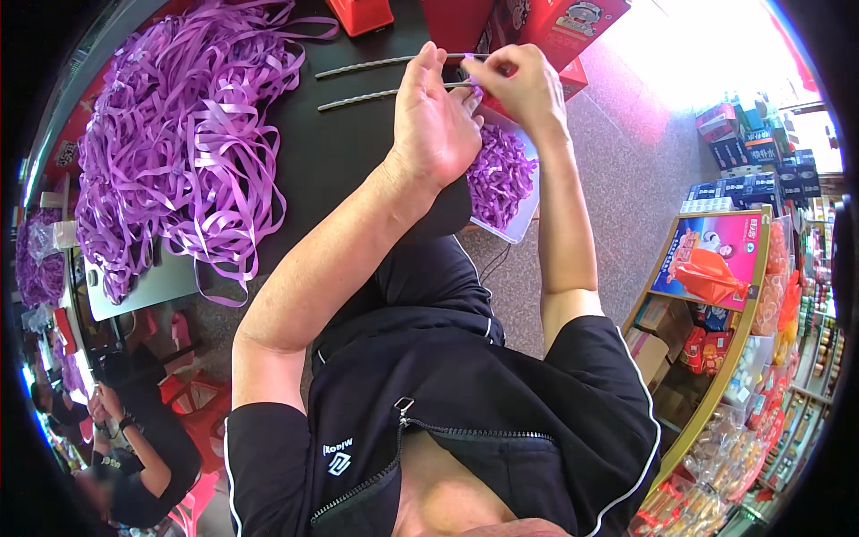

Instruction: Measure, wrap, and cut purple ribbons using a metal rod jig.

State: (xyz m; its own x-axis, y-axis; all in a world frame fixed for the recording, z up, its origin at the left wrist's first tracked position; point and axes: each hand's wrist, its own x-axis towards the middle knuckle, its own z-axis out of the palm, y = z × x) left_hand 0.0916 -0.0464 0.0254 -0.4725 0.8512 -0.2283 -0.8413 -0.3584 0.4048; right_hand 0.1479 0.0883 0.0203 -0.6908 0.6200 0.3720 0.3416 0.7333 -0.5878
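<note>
Two thin twisted metal rods jut out side by side over the dark table, running behind my left hand and toward my right. My left hand is raised at the rods. One or two of its digits point up, while the lower fingertips close on a bit of purple ribbon at the near rod. To its right, my right hand pinches purple ribbon between thumb and fingertips by the far rod. Below my hands, a pale bin holds many short purple ribbon pieces. My fingers partly hide the ribbon on the rods.
A large tangled heap of purple ribbon covers the left of the black table. Red boxes stand beyond my hands. A shop display is at the right. Another person sits at the lower left by red stools.
</note>
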